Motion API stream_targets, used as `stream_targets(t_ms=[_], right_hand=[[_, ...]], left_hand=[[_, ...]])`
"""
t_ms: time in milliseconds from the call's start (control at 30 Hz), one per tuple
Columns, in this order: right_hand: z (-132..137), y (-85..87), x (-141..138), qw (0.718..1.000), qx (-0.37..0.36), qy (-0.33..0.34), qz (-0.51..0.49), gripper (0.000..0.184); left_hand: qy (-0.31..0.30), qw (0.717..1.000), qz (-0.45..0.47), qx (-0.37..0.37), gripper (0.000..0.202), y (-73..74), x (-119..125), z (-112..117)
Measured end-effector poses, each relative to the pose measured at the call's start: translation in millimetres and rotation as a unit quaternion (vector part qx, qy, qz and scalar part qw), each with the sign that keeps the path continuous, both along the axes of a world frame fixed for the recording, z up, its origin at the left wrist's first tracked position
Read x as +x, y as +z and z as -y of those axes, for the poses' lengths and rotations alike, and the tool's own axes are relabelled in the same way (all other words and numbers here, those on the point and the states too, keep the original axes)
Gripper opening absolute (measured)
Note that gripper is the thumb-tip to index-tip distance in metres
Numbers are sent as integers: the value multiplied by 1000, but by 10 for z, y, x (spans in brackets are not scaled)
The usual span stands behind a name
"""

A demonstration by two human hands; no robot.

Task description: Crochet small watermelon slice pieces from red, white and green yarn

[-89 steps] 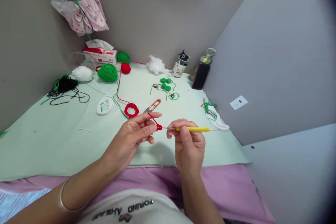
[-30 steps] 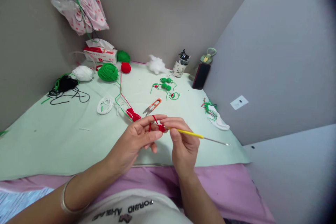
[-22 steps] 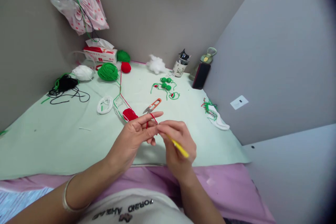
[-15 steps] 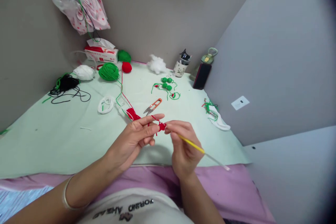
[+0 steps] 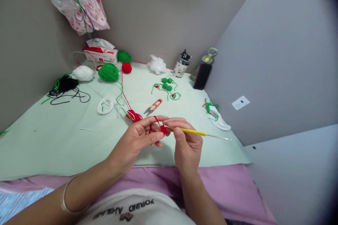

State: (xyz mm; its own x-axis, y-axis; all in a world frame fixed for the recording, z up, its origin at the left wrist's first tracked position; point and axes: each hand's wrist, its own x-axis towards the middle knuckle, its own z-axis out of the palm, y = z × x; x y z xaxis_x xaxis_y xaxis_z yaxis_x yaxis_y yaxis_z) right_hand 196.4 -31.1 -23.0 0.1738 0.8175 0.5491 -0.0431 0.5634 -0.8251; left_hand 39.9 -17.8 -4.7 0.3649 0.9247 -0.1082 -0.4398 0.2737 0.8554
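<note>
Between its thumb and fingers, my left hand [image 5: 141, 136] pinches a small red crochet piece [image 5: 163, 130]. Red yarn [image 5: 156, 119] loops over its raised index finger. My right hand [image 5: 187, 144] grips a crochet hook [image 5: 195, 132] by its yellow handle; one metal end points right, and the other meets the red piece, its tip partly hidden by fingers. Just behind my left hand lies a bundle of red yarn [image 5: 133, 115], with a strand running back to a red yarn ball [image 5: 126, 68]. Orange-handled thread snips [image 5: 153, 107] rest on the table beyond my hands.
Small green crocheted pieces [image 5: 167, 83] lie mid-table, before white stuffing [image 5: 157, 64]. At back left are a green yarn ball [image 5: 108, 72], white yarn [image 5: 83, 73], black yarn [image 5: 67, 84] and a tissue pack [image 5: 101, 55]. A phone [image 5: 202, 76] leans against a bottle [image 5: 210, 56] at back right.
The crochet hook has swung from slanting down to the right to nearly level. My right hand has turned with it, and the red piece has tilted slightly lower in my left fingers.
</note>
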Motion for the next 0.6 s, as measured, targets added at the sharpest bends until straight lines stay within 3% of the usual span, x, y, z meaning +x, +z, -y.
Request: stream_targets(t_ms=[167, 333, 433, 600], right_hand=[[26, -6, -27, 996, 15, -33, 76, 19], [57, -77, -54, 954, 144, -114, 238, 38], [42, -80, -52, 963, 124, -109, 212, 34], [13, -40, -33, 993, 38, -58, 93, 18]], left_hand=[[21, 999, -31, 14, 27, 8, 15, -24], [28, 999, 16, -38, 45, 5, 54, -30], [10, 998, 24, -55, 45, 8, 63, -16], [42, 998, 20, -37, 39, 10, 55, -9]])
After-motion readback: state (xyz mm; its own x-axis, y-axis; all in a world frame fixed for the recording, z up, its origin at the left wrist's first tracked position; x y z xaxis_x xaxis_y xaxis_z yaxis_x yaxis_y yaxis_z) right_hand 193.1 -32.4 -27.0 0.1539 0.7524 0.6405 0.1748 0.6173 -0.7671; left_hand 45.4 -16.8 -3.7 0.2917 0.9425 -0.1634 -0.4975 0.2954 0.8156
